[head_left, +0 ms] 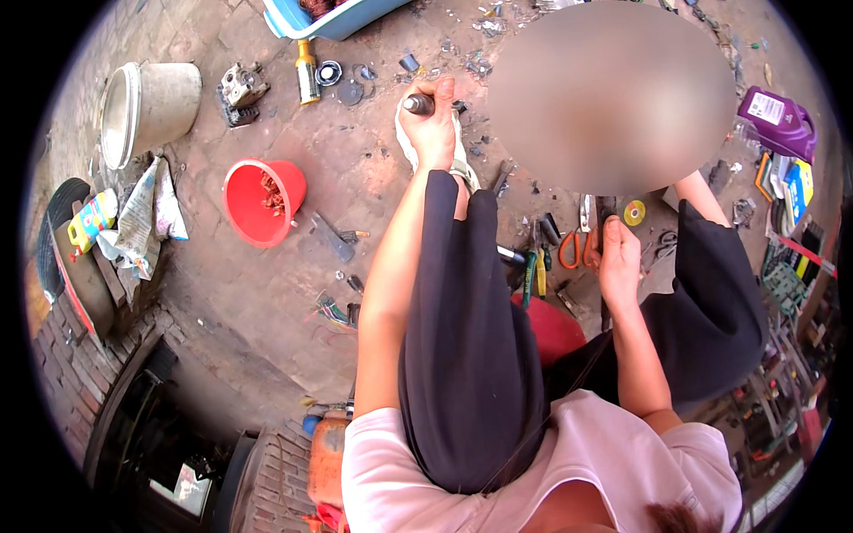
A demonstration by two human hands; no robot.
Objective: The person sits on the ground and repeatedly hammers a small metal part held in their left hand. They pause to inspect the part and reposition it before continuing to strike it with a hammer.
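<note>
My left hand (430, 124) is closed around a dark metal cylinder (419, 104) with a shiny round end, beside my left foot in a white sandal (467, 174). My right hand (619, 258) grips a long dark bar-like handle (606, 210) between my knees; its upper end meets a blurred patch, so its kind is unclear. Close to that hand lie orange-handled scissors (569, 249), a yellow disc (634, 212) and green-handled pliers (530, 266).
A red bucket (293, 188) holding coppery scraps, a white bucket (173, 98) on its side, a brown bottle (306, 73) and a blue tub (346, 21) stand leftward. A purple jug (782, 126) is at right. Small debris litters the floor. A blurred oval hides the far middle-right.
</note>
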